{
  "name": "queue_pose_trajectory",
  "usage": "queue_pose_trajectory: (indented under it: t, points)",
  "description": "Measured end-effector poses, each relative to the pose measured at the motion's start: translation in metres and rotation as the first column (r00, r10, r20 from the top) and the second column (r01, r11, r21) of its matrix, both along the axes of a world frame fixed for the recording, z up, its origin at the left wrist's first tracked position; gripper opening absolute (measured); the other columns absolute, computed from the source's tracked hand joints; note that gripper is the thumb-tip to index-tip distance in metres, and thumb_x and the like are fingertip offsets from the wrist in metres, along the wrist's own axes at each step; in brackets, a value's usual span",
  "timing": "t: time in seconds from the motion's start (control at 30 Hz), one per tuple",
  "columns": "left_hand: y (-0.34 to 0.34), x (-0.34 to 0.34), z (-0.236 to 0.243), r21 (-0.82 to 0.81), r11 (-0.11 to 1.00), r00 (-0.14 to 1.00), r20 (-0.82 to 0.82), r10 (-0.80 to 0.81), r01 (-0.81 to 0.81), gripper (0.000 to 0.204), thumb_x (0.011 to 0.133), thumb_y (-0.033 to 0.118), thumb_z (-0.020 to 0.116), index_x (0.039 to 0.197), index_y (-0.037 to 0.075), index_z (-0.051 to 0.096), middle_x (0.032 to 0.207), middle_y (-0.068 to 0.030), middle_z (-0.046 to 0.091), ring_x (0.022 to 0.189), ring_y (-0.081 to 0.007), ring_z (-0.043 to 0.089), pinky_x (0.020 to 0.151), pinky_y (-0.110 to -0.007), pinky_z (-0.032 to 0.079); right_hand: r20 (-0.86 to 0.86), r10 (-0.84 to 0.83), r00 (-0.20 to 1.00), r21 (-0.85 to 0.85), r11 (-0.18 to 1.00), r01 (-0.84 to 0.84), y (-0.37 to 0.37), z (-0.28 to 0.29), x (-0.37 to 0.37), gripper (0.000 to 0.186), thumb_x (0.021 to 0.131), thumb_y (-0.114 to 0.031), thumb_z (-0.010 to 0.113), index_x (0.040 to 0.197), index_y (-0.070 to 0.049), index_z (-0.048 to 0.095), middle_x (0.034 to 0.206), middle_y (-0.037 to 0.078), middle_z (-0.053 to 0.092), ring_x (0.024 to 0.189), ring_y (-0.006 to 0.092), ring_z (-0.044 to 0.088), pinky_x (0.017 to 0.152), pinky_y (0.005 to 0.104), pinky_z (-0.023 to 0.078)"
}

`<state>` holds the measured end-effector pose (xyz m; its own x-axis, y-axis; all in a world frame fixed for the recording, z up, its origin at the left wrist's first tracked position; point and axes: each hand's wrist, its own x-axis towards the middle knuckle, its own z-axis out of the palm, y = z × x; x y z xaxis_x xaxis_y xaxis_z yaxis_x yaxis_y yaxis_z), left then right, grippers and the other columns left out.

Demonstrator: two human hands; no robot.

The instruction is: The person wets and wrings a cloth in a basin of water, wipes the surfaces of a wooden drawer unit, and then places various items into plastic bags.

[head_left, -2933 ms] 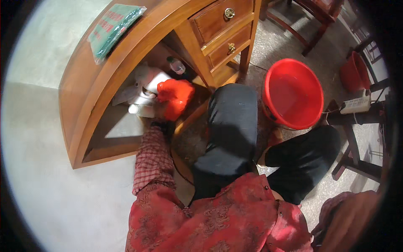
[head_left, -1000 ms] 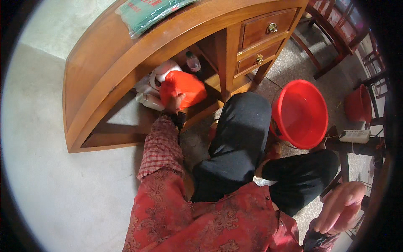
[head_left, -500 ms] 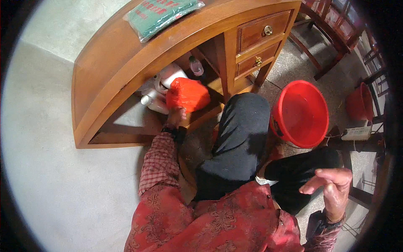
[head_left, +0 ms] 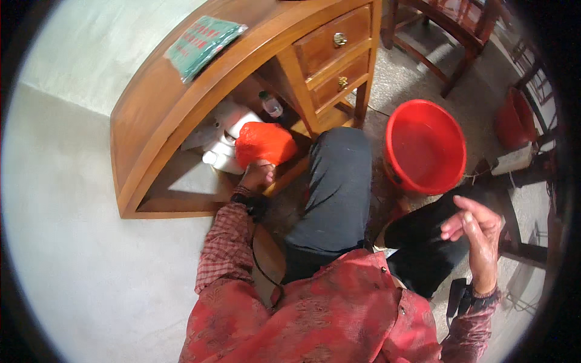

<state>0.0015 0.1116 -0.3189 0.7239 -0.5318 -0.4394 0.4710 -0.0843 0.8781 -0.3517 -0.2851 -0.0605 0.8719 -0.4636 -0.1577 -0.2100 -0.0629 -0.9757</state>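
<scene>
My left hand (head_left: 258, 175) reaches to the front of a curved wooden cabinet (head_left: 175, 213). Its fingers are curled at the near edge of a bulging orange-red plastic bag (head_left: 264, 143) and seem to grip it; the fingertips are partly hidden. Behind and left of the bag lie white plastic bottles (head_left: 221, 161), one with its cap toward me. A small clear bottle with a green cap (head_left: 272, 106) stands deeper on the shelf. Over my right thigh my right hand (head_left: 478, 233) is raised, empty, thumb and fingers apart.
A red basin (head_left: 463, 148) stands on the floor right of my knee. Two small drawers (head_left: 331, 45) form the cabinet's right part. On its top lies a green packet in clear wrap (head_left: 203, 45). A wooden chair (head_left: 451, 30) and a red bucket (head_left: 515, 119) are farther right.
The view has shifted, so the cabinet and basin appear farther left. My left hand stays at the bag's near edge. My right hand is still raised, its fingers slightly moved.
</scene>
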Motion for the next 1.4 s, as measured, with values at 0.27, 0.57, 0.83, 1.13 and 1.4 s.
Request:
queue_pose_trajectory:
  t: [0.27,0.57,0.83,1.13,1.4]
  points:
    - [-0.098,0.006,0.106,0.254,0.947,0.696,0.645,-0.316,0.195,0.014,0.092,0.011,0.062,0.100,0.000,0.067,0.084,0.0002,0.066,0.073,-0.0082,0.059,0.066,-0.025,0.050,-0.095,-0.246,0.965,-0.124,0.964,0.234,-0.062,-0.026,-0.013,0.035,0.100,-0.020,0.055,0.125,0.003,0.062,0.087,0.008,0.070,0.076,0.0132,0.067,0.069,0.0248,0.052]
    - [-0.246,-0.077,0.231,0.328,0.880,0.384,0.806,-0.451,0.344,0.015,0.089,0.008,0.065,0.098,-0.003,0.066,0.087,-0.0042,0.066,0.081,-0.0102,0.060,0.073,-0.025,0.048,-0.013,-0.403,0.915,-0.289,0.878,0.382,-0.151,-0.088,-0.041,0.032,0.097,-0.018,0.061,0.123,0.001,0.064,0.087,0.007,0.070,0.075,0.0105,0.066,0.069,0.0232,0.054]
    - [-0.298,-0.082,0.197,0.539,0.709,0.123,0.750,-0.649,0.456,0.021,0.085,0.017,0.065,0.094,-0.002,0.061,0.087,-0.0219,0.062,0.083,-0.0398,0.060,0.072,-0.045,0.047,-0.180,-0.411,0.894,-0.261,0.896,0.359,-0.167,-0.145,-0.059,0.029,0.097,-0.018,0.062,0.115,0.004,0.067,0.084,0.008,0.069,0.074,0.0135,0.066,0.065,0.0258,0.055]
    - [-0.283,-0.063,0.170,0.641,0.580,0.199,0.567,-0.799,0.503,0.024,0.084,0.019,0.068,0.091,-0.002,0.061,0.078,-0.0227,0.062,0.075,-0.0391,0.062,0.065,-0.045,0.047,-0.255,-0.360,0.898,-0.481,0.852,0.205,-0.164,-0.208,-0.085,0.025,0.095,-0.017,0.063,0.112,0.001,0.069,0.079,0.010,0.070,0.063,0.0133,0.066,0.059,0.0285,0.053]
    - [-0.261,-0.046,0.136,0.521,0.716,0.162,0.745,-0.647,0.466,0.024,0.088,0.023,0.065,0.091,0.000,0.063,0.068,-0.0056,0.052,0.065,-0.0141,0.049,0.061,-0.032,0.042,-0.270,-0.338,0.902,-0.296,0.920,0.256,-0.132,-0.211,-0.102,0.023,0.096,-0.015,0.062,0.108,0.002,0.070,0.073,0.006,0.066,0.061,0.0114,0.059,0.056,0.0275,0.049]
